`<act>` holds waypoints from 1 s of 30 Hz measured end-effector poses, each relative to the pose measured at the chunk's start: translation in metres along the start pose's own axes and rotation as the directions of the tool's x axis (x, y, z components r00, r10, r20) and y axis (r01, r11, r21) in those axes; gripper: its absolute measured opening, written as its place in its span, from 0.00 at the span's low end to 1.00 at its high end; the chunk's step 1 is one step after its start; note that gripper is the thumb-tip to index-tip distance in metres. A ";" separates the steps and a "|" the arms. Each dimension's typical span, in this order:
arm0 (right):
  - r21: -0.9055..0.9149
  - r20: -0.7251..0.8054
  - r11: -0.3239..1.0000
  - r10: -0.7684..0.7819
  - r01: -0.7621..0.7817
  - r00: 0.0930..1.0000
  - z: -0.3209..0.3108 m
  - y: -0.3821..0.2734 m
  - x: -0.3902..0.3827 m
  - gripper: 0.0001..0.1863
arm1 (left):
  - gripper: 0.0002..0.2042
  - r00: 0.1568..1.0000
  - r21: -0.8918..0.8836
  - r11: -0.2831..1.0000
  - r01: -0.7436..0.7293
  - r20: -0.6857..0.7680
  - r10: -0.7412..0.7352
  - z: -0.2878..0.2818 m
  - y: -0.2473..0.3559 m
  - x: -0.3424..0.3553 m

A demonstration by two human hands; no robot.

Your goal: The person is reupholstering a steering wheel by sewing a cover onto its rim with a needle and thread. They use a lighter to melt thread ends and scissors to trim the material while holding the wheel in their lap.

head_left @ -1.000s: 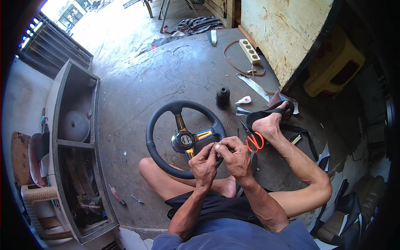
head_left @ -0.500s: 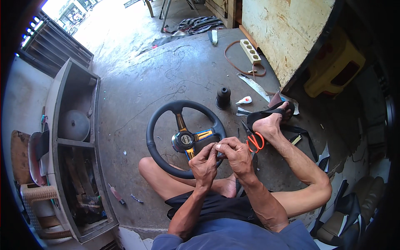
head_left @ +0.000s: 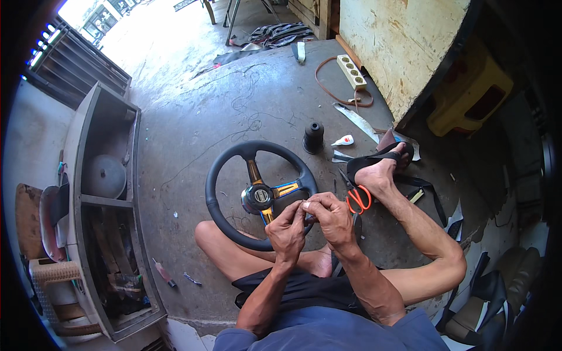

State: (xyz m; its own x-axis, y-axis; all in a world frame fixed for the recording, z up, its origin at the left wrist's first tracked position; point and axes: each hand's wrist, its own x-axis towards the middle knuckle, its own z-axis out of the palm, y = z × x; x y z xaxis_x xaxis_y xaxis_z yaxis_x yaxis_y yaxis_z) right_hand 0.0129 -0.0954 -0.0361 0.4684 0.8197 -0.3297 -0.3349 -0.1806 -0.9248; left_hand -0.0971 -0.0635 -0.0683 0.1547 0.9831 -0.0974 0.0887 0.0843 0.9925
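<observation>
A black steering wheel (head_left: 214, 186) with gold spokes and a round hub lies in front of me, its near rim over my folded leg. Above its lower right side, my left hand (head_left: 287, 233) and my right hand (head_left: 331, 219) meet with thumbs and fingertips pinched together. Whatever sits between the fingertips is too small to make out. Just right of my right hand are scissors (head_left: 359, 199) with orange handles, beside my sandaled foot (head_left: 377, 172). Beyond the wheel stand a black thread spool (head_left: 314, 138) and a small white bottle (head_left: 343, 140).
A grey open cabinet (head_left: 80, 205) stands at the left, holding a round pot lid (head_left: 108, 176). A power strip (head_left: 352, 71) with a brown cord lies at the far right near a worn panel (head_left: 404, 52). Loose thread (head_left: 252, 126) and a screwdriver-like tool (head_left: 164, 272) are on the floor.
</observation>
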 end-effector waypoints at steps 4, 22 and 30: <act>0.015 -0.013 1.000 0.006 -0.006 1.000 0.001 0.000 0.000 0.10 | 0.08 1.000 -0.024 1.000 0.002 0.002 -0.002 0.001 0.001 0.000; 0.015 -0.002 1.000 -0.014 0.014 1.000 -0.001 -0.001 0.000 0.10 | 0.08 0.997 -0.001 0.997 -0.074 -0.022 0.074 0.004 -0.002 0.000; 0.131 0.024 0.990 0.057 -0.060 0.998 -0.003 -0.002 0.001 0.09 | 0.08 0.996 0.018 0.996 -0.083 -0.023 0.084 0.003 0.000 -0.001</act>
State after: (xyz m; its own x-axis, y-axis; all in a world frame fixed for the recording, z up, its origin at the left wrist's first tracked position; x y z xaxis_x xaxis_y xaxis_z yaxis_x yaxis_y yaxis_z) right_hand 0.0162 -0.0956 -0.0354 0.4288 0.8207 -0.3777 -0.4667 -0.1568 -0.8704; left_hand -0.0944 -0.0645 -0.0683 0.1391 0.9902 -0.0122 0.0934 -0.0008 0.9956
